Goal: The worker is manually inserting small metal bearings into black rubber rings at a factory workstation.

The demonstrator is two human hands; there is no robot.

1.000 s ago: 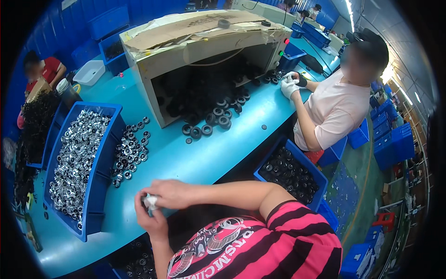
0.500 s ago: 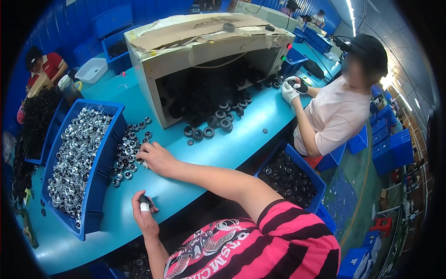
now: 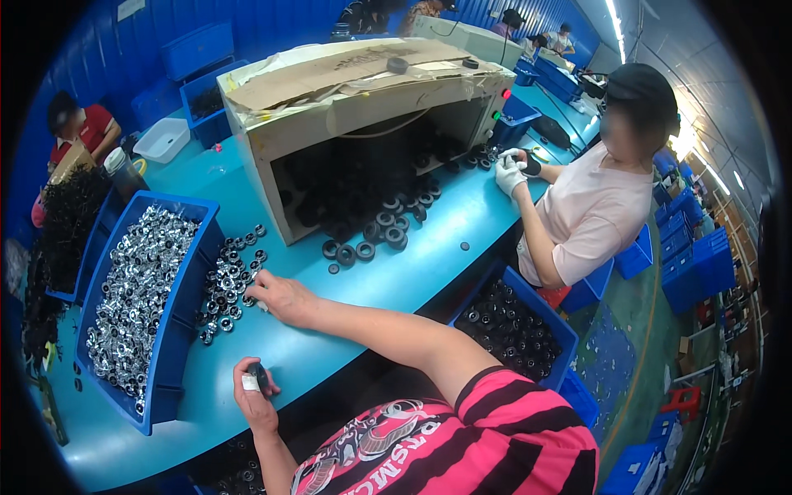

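Metal rings (image 3: pixel 233 280) lie loose in a small heap on the blue desk (image 3: pixel 412 264), just beside the long blue bin (image 3: pixel 194 272) that is full of shiny silver parts (image 3: pixel 132 289). Half a second ago the right hand (image 3: pixel 280 297) was already stretched out to this heap; a second ago it was back near the body, joined with the left hand. Now its fingers (image 3: pixel 257 285) are curled down and touch the near edge of the heap; whether they have pinched a ring cannot be told. The left hand (image 3: pixel 254 394) sits at the near edge of the desk, lower than before, its fingers closed around a small dark part (image 3: pixel 261 375) with a white piece (image 3: pixel 250 383) beside it.

Farther along the desk stands a big cardboard box (image 3: pixel 355 107), open on its side, with black rings (image 3: pixel 379 223) spilling out of it. Across the desk's right edge another person in a pale shirt (image 3: pixel 594 214) works with white gloves (image 3: pixel 511 173). A blue crate of black rings (image 3: pixel 511 326) hangs below the desk's near edge. Blue bins line the room.
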